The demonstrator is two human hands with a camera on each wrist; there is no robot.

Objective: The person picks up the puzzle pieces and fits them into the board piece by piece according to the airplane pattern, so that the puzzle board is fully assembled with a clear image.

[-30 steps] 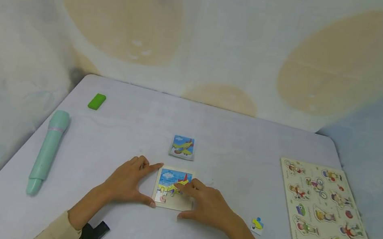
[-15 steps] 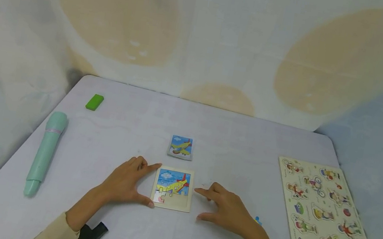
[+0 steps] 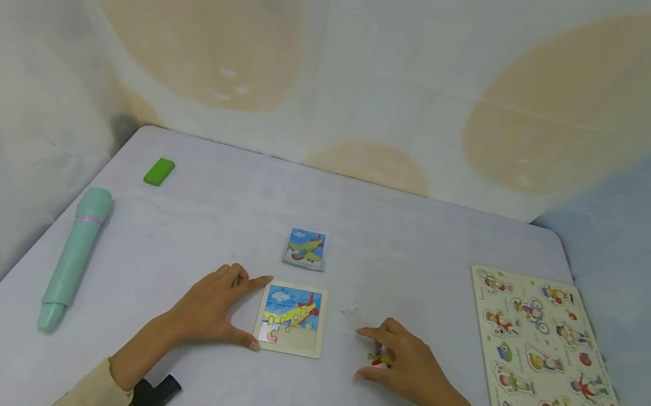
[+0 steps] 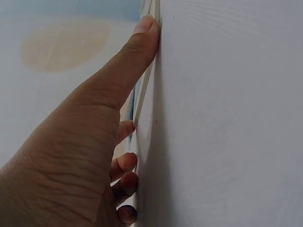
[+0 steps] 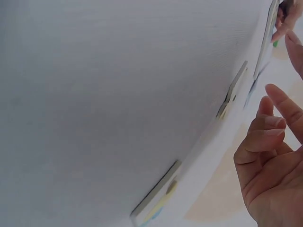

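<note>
In the head view, a wooden jigsaw tray with a yellow airplane picture lies on the table; its lower right part shows bare wood. My left hand has thumb and index finger spread along its left edge, touching near two corners; the thumb is on the tray's edge in the left wrist view. Right of the tray, my right hand hovers with thumb and index finger apart. A puzzle piece shows between them, partly hidden. The right wrist view has this hand beside two loose puzzle pieces, one nearer and one farther.
A small airplane picture packet lies behind the tray. At the right is a large wooden puzzle board with children's figures. A mint-green tube-shaped case and a green block lie at the left.
My right hand has drawn back from the tray to the right, uncovering the picture, and is now over a loose puzzle piece. My left hand has stayed at the tray's left edge.
</note>
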